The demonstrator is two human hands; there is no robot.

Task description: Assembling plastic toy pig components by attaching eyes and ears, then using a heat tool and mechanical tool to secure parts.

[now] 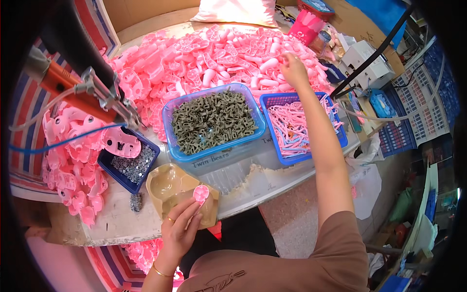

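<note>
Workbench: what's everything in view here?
Parts: many, pink, back, left, below bench
Big basket: one, light blue, centre
Clips: many, olive, in big basket
Small basket: one, blue, right
Sticks: many, mostly pink, in small basket
Tray: one, dark blue, left
Metal bits: many, grey, in, beside tray
Block: one, tan, front edge
Disc: one, pink, over block
Tool: one, orange, upper left
Sack: one, white, back
Box: one, white, right
Bench: one, pale, beneath
Clutter: uncounted, mixed, right edge
Left fingers: one set, bare, on disc
Right fingers: one set, bare, at parts
</note>
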